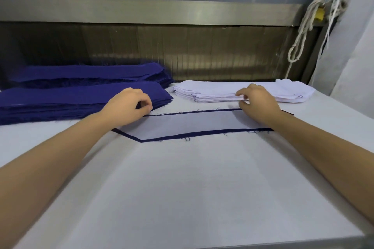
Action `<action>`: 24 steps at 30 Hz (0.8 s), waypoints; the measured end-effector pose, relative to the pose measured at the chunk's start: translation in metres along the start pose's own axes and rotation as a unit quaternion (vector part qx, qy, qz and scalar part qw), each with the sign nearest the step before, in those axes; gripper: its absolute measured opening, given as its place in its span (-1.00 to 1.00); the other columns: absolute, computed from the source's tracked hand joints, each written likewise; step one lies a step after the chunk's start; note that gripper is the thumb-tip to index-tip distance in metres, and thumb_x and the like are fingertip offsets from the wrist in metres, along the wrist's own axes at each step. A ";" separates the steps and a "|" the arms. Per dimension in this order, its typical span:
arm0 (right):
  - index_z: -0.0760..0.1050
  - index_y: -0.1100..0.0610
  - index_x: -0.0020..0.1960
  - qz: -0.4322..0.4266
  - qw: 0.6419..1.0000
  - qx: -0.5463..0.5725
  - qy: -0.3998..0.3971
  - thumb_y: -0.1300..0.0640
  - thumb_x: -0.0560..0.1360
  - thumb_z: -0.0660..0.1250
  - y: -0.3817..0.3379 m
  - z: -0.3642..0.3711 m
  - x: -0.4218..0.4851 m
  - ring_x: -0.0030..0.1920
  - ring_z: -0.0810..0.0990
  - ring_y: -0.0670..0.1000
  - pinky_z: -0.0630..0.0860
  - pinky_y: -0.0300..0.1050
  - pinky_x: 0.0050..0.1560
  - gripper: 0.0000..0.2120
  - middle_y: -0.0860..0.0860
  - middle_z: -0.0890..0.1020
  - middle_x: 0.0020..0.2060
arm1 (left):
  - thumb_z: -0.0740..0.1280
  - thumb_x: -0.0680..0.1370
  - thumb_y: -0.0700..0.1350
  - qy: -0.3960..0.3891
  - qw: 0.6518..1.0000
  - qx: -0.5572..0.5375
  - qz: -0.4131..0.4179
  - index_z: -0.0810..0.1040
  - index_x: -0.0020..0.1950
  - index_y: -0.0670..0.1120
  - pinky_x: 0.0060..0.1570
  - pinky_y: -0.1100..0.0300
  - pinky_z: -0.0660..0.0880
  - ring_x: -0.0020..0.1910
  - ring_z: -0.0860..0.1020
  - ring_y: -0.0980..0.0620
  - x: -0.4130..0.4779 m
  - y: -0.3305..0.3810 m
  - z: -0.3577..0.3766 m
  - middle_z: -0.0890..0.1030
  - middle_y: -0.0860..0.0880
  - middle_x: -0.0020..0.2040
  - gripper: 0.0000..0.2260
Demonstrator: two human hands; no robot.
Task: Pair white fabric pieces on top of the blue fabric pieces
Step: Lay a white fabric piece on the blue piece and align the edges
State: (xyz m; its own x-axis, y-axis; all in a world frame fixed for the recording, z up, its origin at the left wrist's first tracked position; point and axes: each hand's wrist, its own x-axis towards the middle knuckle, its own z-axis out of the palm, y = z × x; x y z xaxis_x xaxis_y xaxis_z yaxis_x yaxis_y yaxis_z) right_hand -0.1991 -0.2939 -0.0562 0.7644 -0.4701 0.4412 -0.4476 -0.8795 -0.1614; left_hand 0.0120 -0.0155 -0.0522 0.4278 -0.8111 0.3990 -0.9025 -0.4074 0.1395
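On the white bench [182,188], a white piece [192,123] lies on a blue piece [202,133], whose edge shows as a dark border. The left hand [125,107] has curled fingers [147,103] at the pair's left end, and the right hand [260,105] has curled fingers [240,93] at its right end. Whether either pinches cloth cannot be told. Just beyond the left fingers lie two blue stacks [70,97]; just beyond the right fingers lies a white stack [218,91].

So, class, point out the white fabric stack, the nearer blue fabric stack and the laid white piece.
white fabric stack [212,90]: head view, top layer, left part.
nearer blue fabric stack [60,98]: head view, top face.
laid white piece [192,123]: head view, its middle.
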 end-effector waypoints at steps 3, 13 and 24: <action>0.45 0.12 0.34 -0.021 1.000 -0.006 0.004 0.19 0.55 0.21 -0.023 0.012 0.020 0.20 0.39 0.18 0.35 -0.01 0.17 -0.64 0.16 0.48 0.16 | 0.32 0.54 -0.13 0.006 1.000 -0.023 -0.011 0.61 -0.06 -0.04 -0.25 0.23 0.36 -0.24 0.43 0.19 0.019 0.009 0.004 0.54 0.08 -0.20 -0.93; 0.54 0.09 0.10 -0.076 0.989 -0.127 0.002 0.26 0.57 0.14 -0.058 0.039 0.060 0.12 0.45 0.13 0.23 -0.09 -0.01 -0.76 0.08 0.55 0.11 | 0.32 0.54 -0.09 -0.011 0.994 -0.075 -0.074 0.57 -0.02 -0.01 -0.15 0.09 0.50 -0.26 0.45 0.15 0.058 0.033 0.027 0.55 0.09 -0.16 -0.93; 0.54 0.13 0.17 -0.016 0.997 0.027 0.071 0.25 0.58 0.11 -0.055 0.043 0.063 0.09 0.49 0.11 0.36 -0.06 0.12 -0.71 0.07 0.61 0.09 | 0.31 0.54 -0.12 -0.004 0.980 -0.173 -0.099 0.46 0.21 -0.04 0.00 0.03 0.50 -0.11 0.52 0.01 0.079 0.047 0.034 0.54 0.03 -0.14 -0.76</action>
State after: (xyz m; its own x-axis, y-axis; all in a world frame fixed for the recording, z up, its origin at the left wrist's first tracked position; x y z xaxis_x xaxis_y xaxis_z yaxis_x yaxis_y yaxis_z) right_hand -0.1060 -0.2783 -0.0570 0.7029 -0.4297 0.5668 -0.3954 -0.8985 -0.1908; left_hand 0.0055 -0.1130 -0.0454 0.5948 -0.7345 0.3268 -0.7644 -0.3909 0.5127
